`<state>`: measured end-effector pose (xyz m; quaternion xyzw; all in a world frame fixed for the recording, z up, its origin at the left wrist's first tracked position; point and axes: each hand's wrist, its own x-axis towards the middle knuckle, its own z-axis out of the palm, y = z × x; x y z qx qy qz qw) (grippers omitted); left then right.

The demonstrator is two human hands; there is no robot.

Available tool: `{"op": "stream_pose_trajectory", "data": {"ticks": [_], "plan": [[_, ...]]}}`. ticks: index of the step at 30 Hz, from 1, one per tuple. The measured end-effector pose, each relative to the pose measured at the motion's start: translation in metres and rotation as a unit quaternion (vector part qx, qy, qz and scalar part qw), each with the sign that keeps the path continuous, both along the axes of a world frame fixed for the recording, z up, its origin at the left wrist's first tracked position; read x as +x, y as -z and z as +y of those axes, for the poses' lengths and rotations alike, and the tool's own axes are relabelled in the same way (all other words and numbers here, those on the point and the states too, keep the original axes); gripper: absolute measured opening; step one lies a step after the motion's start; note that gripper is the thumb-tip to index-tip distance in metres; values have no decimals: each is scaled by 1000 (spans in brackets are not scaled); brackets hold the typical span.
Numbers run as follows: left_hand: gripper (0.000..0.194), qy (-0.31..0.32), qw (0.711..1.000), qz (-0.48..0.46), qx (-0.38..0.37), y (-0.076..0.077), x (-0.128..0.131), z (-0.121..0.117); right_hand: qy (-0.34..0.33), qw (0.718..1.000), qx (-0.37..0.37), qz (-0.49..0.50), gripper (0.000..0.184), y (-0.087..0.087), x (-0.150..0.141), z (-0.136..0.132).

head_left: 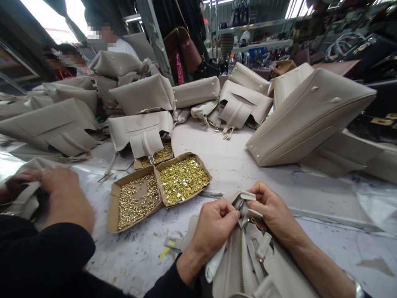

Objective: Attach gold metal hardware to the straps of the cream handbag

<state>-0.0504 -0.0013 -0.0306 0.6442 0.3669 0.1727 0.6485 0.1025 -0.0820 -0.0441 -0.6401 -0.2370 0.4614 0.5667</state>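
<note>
My left hand (214, 227) and my right hand (273, 213) meet over a beige leather bag (248, 269) lying at the table's near edge. Both hands are closed in a pinch on a small strap tab (246, 198) at the top end of the bag's zipper. A small metal piece shows between the fingertips, too small to name. Just beyond my left hand stand cardboard trays of gold rivets (182, 178) and of brass studs (136, 200).
A co-worker's hands (62, 198) in dark sleeves handle another beige piece at the left. Many beige bags (310, 116) and flap panels (142, 132) are piled across the far half of the white table (235, 161). People sit at the back left.
</note>
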Motion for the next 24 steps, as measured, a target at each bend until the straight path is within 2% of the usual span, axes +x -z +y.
{"op": "stream_pose_trajectory", "data": {"ticks": [9, 11, 16, 18, 20, 21, 23, 24], "plan": [[19, 25, 996, -10, 84, -2, -2, -2, 4, 996, -17, -83, 22, -1, -1, 1], [19, 27, 997, -13, 66, -2, -3, -1, 3, 997, -14, -75, 22, -2, -2, 1], [26, -13, 991, -109, -72, -6, -14, 10, 11, 998, 16, -53, 27, -1, -1, -3], [29, -40, 988, -132, -70, -12, -21, 15, 8, 999, 40, -32, 33, 0, 0, -5], [29, -55, 992, -109, -13, -20, -30, 19, 2, 998, 60, -11, 37, 1, 1, -8], [28, -57, 994, -84, 39, -25, -34, 21, 0, 998, 67, -5, 37, 1, 1, -9], [26, -63, 979, -12, 196, -31, -45, 24, -5, 997, 80, 0, 35, 1, 1, -10], [25, -65, 953, 38, 292, -33, -51, 25, -7, 996, 87, 2, 34, 0, 1, -10]]}}
